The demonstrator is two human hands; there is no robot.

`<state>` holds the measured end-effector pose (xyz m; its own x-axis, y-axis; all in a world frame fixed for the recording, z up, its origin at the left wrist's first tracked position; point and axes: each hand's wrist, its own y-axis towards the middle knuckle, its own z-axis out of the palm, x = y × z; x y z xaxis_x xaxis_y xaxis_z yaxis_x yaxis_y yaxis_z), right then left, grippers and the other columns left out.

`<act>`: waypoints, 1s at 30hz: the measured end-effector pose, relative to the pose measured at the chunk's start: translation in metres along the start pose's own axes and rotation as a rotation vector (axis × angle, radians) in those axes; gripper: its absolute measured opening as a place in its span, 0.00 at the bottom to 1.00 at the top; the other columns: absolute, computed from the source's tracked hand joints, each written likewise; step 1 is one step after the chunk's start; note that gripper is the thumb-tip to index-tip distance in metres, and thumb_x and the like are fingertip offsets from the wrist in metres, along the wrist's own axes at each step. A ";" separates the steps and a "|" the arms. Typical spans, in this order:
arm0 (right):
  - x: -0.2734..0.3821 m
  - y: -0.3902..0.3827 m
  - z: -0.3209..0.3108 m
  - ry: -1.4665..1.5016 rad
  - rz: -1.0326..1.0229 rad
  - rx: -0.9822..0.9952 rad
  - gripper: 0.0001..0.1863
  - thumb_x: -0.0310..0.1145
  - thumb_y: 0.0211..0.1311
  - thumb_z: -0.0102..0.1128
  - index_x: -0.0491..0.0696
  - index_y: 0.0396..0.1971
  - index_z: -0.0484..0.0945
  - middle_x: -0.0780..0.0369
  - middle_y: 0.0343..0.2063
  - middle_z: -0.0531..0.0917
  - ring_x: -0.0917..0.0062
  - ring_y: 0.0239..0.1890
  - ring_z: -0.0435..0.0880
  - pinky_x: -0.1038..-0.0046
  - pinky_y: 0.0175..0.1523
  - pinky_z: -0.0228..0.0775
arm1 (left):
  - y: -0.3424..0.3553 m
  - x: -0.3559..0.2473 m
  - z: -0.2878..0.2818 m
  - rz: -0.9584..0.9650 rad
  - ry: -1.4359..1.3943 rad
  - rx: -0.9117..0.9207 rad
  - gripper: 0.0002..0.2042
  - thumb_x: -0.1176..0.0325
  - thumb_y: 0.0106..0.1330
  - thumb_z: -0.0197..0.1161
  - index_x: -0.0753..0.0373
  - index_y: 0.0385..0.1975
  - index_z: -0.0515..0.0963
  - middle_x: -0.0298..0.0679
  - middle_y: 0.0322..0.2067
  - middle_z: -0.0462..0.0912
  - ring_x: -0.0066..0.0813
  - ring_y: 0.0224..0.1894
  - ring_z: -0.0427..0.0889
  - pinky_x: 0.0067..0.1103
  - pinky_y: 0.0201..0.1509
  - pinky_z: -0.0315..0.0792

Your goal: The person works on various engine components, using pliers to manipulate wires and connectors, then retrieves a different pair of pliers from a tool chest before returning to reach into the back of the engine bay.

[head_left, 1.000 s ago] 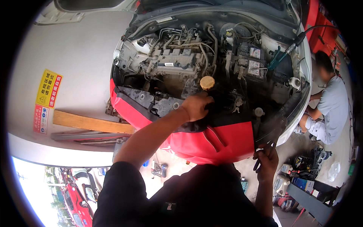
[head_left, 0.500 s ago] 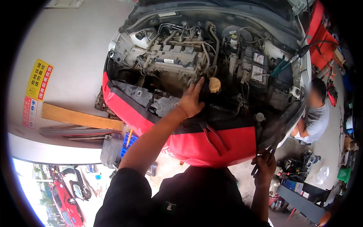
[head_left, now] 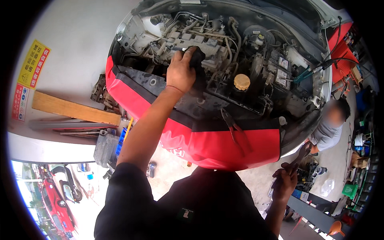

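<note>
My left hand (head_left: 181, 74) is closed around a thick black hose-like part (head_left: 198, 80), over the front edge of the engine bay. Its lower end reaches down to the dark front panel (head_left: 176, 103). My right hand (head_left: 285, 180) grips dark pliers (head_left: 301, 155), raised beside the car's right front corner with their jaws pointing up and away. Red-handled pliers (head_left: 237, 131) lie on the red fender cover (head_left: 200, 148). A yellowish round cap (head_left: 241, 82) sits right of my left hand, in front of the engine (head_left: 200, 50).
At the right, a battery (head_left: 279, 72) has a teal-handled tool (head_left: 303, 76) and a cable by it. A person in grey (head_left: 330, 130) crouches beyond the car's right side. Wooden plank (head_left: 74, 109) and metal lengths lie left. Tools and parts crowd the floor at right.
My left hand has moved left and away from beside the yellowish cap, bringing the black part with it. My right hand has swung right with the pliers. The whole view has shifted slightly.
</note>
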<state>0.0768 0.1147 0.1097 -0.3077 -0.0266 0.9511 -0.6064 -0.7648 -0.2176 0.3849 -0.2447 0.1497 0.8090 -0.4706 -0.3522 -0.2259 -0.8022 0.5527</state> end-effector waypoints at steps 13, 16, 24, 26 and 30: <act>0.014 -0.024 0.072 -0.276 -0.030 0.261 0.12 0.25 0.54 0.61 0.40 0.36 0.70 0.57 0.40 0.77 0.76 0.32 0.79 0.72 0.39 0.74 | -0.068 0.165 -0.069 -0.342 0.548 0.352 0.33 0.76 0.59 0.53 0.44 0.67 0.60 0.42 0.55 0.69 0.42 0.56 0.71 0.34 0.60 0.68; 0.009 -0.032 0.072 -0.294 -0.006 0.233 0.17 0.27 0.52 0.61 0.39 0.43 0.72 0.60 0.37 0.77 0.78 0.29 0.79 0.74 0.37 0.72 | -0.054 0.167 -0.091 -0.435 0.441 0.368 0.42 0.65 0.53 0.64 0.46 0.70 0.52 0.46 0.61 0.65 0.46 0.62 0.67 0.38 0.63 0.63; 0.016 -0.032 0.058 -0.388 0.057 0.128 0.13 0.23 0.53 0.58 0.38 0.41 0.73 0.59 0.33 0.80 0.76 0.32 0.81 0.73 0.39 0.74 | -0.147 -0.043 -0.049 0.447 -0.191 0.361 0.31 0.73 0.48 0.64 0.57 0.58 0.70 0.47 0.55 0.70 0.46 0.57 0.71 0.37 0.61 0.66; 0.021 -0.020 0.059 -0.369 0.061 0.149 0.13 0.23 0.54 0.58 0.38 0.41 0.73 0.58 0.33 0.80 0.76 0.32 0.81 0.74 0.39 0.74 | -0.176 -0.095 -0.001 0.621 -0.178 0.347 0.23 0.69 0.53 0.61 0.55 0.53 0.74 0.43 0.55 0.70 0.42 0.59 0.69 0.38 0.63 0.65; 0.030 0.001 0.055 -0.383 0.014 0.241 0.14 0.23 0.54 0.59 0.39 0.42 0.73 0.60 0.33 0.79 0.77 0.31 0.80 0.74 0.38 0.73 | -0.185 -0.137 0.038 0.654 -0.163 0.482 0.17 0.65 0.58 0.56 0.54 0.49 0.75 0.39 0.50 0.71 0.39 0.59 0.68 0.40 0.63 0.63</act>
<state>0.1071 0.0781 0.1505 0.0062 -0.2393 0.9709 -0.4021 -0.8896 -0.2167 0.2951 -0.0453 0.0669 0.3530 -0.9145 -0.1976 -0.8615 -0.4001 0.3127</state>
